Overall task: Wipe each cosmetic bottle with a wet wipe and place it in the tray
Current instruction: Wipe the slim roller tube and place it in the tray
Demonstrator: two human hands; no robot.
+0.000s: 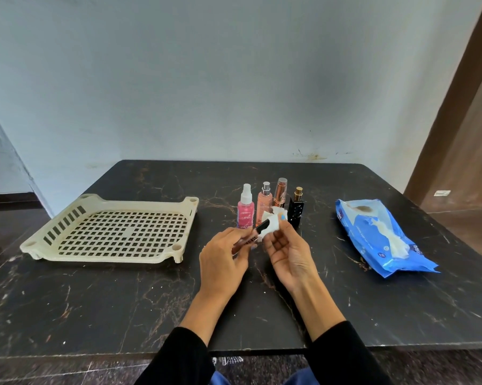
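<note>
Lip gloss tube (248, 240) held above dark marble table (123, 301), pale wall (206, 79) behind.

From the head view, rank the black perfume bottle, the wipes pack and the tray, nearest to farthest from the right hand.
From the right hand:
1. Black perfume bottle, just beyond the fingertips.
2. Wipes pack, out to the right.
3. Tray, far left, past the left hand.

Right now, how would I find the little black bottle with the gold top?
Look at the dark marble table, between the cream tray and the blue wipes pack. Four bottles stand in a row behind the hands. The black bottle is at the right end, the shortest and the only dark one.
</note>
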